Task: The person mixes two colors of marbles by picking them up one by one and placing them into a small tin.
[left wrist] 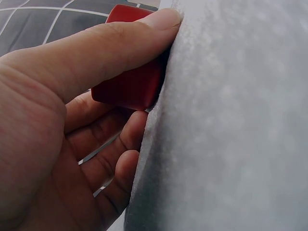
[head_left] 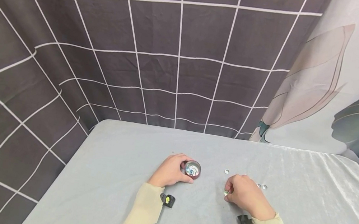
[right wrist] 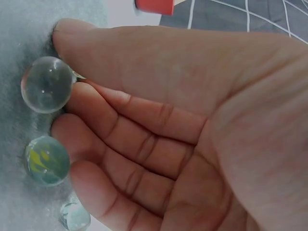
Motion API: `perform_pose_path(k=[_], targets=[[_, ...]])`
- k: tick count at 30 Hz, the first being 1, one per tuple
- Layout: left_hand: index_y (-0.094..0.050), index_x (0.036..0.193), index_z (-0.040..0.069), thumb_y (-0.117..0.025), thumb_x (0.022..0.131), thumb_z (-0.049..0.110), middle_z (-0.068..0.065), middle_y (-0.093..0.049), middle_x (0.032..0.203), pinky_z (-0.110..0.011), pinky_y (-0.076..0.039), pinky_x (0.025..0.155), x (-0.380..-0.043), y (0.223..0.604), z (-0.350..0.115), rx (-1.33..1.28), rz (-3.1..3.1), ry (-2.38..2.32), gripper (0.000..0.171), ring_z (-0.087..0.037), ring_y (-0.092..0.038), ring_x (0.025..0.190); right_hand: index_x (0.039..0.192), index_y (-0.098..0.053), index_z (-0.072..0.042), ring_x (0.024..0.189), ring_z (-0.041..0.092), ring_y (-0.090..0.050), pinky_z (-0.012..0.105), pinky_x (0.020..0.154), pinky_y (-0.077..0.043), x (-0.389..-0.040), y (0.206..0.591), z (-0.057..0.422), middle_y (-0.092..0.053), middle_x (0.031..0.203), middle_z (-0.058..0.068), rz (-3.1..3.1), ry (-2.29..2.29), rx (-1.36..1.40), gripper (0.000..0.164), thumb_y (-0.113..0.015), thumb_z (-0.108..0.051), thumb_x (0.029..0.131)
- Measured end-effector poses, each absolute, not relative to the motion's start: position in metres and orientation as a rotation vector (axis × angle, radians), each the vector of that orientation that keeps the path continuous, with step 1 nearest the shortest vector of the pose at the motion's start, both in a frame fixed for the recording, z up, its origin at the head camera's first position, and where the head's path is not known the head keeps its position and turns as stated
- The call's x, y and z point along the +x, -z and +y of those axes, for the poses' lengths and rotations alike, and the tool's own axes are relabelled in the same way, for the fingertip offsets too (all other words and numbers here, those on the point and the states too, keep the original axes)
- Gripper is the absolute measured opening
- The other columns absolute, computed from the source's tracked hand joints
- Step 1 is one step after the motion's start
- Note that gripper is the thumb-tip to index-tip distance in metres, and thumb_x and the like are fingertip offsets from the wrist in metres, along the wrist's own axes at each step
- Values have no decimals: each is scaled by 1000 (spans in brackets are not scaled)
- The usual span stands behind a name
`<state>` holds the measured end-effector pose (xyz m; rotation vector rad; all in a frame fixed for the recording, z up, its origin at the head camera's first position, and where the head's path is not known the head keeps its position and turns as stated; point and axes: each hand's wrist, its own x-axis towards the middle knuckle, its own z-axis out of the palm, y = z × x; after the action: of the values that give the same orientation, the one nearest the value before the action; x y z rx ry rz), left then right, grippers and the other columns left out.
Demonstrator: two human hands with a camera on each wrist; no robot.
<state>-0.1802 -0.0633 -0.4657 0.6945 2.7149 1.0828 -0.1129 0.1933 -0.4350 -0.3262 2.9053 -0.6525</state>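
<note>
My left hand (head_left: 171,170) grips a small round container (head_left: 197,176) from its left side, thumb and fingers curled about the wall. Inside it lie several glass marbles (head_left: 191,170). Its red outer side (left wrist: 127,86) shows in the left wrist view, low against the cloth. To the right, my right hand (head_left: 247,193) is bent down to the table, with a clear glass marble (head_left: 226,193) at its thumb and forefinger tips. That clear marble (right wrist: 47,84) sits at the same fingertips in the right wrist view, close over the cloth.
One loose marble (head_left: 227,171) lies beyond the right hand. Two more, one being a marble (head_left: 264,187), lie at its right. A pale cloth (head_left: 113,163) covers the table, and a dark checked curtain (head_left: 157,73) hangs behind.
</note>
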Motion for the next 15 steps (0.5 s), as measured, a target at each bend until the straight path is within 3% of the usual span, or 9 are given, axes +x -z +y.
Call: perform_pose_path(k=[15], targets=[[-71,119,14,-94,67,25,8,-64,95,-25,-46,78,-180,466,-63,704,2716,-1090,58,-7,-54,83,65,-60,-18,58,10,-46,31,58,-43,-113,434,194,-52,60,-11,2916,650,-349,29,-86,-5,61]])
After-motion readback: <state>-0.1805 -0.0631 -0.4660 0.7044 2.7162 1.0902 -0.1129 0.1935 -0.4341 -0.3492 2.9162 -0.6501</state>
